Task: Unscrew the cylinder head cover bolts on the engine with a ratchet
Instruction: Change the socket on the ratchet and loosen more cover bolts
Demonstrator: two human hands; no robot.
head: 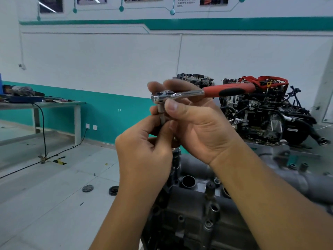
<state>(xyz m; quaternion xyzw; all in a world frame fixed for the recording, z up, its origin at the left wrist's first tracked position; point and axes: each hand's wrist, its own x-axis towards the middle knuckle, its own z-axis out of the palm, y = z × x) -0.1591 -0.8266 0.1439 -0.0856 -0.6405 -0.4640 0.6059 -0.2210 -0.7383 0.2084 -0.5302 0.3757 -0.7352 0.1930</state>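
Observation:
A chrome ratchet with a red and black handle is held up at chest height, handle pointing right. My right hand grips its head and neck between thumb and fingers. A chrome socket hangs down from the head, and my left hand pinches its lower part from below. The grey engine with its cylinder head cover lies beneath both hands at the bottom of the view, with round bores and bolt bosses showing; the hands and forearms hide part of it.
A second engine with black hoses and a red strap stands on a stand at the right by the wall. A workbench with tools stands at the left. A black cable and two round parts lie on the tiled floor.

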